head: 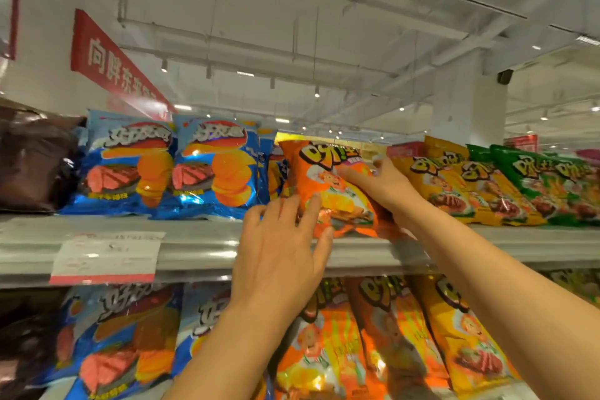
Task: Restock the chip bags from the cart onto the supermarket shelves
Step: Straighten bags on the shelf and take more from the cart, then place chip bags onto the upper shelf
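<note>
Restocking looks well under way, as far as we can judge: the top shelf (201, 247) already carries blue chip bags (130, 166) on its left part and yellow bags (454, 182) and green bags (545, 178) on its right, and the shelf below is packed with more blue, orange and yellow bags. We are now seating one orange chip bag (328, 185) into the gap between the blue and the yellow rows. It stands nearly upright, leaning a little, with its bottom edge at the front lip of the shelf. Our right hand (383, 185) grips it along its right side, thumb across the front. Our left hand (279, 247) is open, its straight fingers touching the lower left corner of the bag to steady it.

What is left we cannot tell, because the cart is out of view. This bag probably still needs pushing back from the lip.

Around us, dark brown bags (29, 159) sit at the far left of the shelf, a price label (107, 256) hangs on the shelf front, and a red banner (113, 65) hangs above. The gap is narrow, so the neighbouring blue and yellow bags crowd it on both sides.
</note>
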Tool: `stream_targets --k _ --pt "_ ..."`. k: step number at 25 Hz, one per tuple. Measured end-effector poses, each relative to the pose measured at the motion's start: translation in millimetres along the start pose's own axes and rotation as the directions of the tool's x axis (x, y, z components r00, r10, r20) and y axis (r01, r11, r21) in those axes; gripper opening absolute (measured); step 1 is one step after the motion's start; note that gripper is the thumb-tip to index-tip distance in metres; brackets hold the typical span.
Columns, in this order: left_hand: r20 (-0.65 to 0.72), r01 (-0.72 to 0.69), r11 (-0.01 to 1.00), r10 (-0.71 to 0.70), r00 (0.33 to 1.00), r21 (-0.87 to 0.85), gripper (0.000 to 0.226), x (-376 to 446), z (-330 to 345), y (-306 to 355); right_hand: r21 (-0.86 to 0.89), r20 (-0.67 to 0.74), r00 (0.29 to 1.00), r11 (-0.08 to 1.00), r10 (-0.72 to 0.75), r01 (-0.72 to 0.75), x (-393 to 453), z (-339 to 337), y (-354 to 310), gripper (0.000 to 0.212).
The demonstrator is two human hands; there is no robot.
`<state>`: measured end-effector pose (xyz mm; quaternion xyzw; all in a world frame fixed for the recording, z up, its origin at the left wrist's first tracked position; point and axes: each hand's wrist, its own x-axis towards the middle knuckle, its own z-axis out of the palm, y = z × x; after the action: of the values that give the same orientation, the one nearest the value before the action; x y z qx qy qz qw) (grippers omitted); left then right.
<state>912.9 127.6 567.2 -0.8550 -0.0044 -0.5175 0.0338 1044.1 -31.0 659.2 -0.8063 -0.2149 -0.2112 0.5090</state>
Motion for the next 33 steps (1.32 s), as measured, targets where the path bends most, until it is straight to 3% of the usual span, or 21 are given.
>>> stream_targets --k 3,5,9,11,13,16,19,21,23,27,33 --pt "0.109 0.061 0.998 -0.058 0.992 -0.023 0.062 3 -11 10 -0.268 -0.111 0.981 0.955 -0.161 0.127 -22 -14 -1 0.083" --pt "0.068 0.066 0.992 -0.059 0.996 -0.108 0.065 -1 -15 28 -0.316 -0.113 0.954 0.921 -0.277 0.230 -40 -34 6 0.081" --pt "-0.062 -0.126 0.949 0.113 0.992 -0.287 0.060 -21 -5 111 -0.347 -0.202 0.834 0.834 -0.513 0.429 -102 -94 66 0.063" --pt "-0.111 -0.200 0.907 0.170 0.979 -0.371 0.057 -38 16 173 -0.378 -0.245 0.824 0.833 -0.511 0.405 -143 -125 134 0.055" --pt "-0.093 -0.244 0.824 0.230 0.969 -0.511 0.055 -56 45 250 -0.357 -0.304 0.862 0.888 -0.406 0.292 -189 -160 218 0.051" --pt "0.082 -0.219 0.732 0.351 0.933 -0.645 0.055 -87 90 355 -0.262 -0.284 0.955 0.965 -0.085 0.008 -261 -206 334 0.053" --pt "0.287 -0.075 0.695 0.390 0.875 -0.715 0.052 -119 142 454 -0.229 -0.270 0.941 0.935 0.205 -0.270 -323 -255 419 0.053" --pt "0.416 -0.040 0.682 0.491 0.765 -0.731 0.047 -145 174 505 -0.256 -0.291 0.910 0.893 0.295 -0.371 -356 -286 461 0.049" --pt "0.441 -0.069 0.631 0.611 0.657 -0.772 0.038 -176 204 551 -0.237 -0.278 0.862 0.839 0.424 -0.489 -389 -318 500 0.041" --pt "0.522 0.124 0.561 0.637 0.567 -0.819 0.043 -225 262 621 -0.240 -0.252 0.759 0.721 0.600 -0.650 -438 -372 561 0.042" --pt "0.613 0.331 0.522 0.723 0.318 -0.786 0.042 -274 377 719 -0.181 -0.311 0.533 0.501 0.787 -0.846 -460 -424 639 0.039"
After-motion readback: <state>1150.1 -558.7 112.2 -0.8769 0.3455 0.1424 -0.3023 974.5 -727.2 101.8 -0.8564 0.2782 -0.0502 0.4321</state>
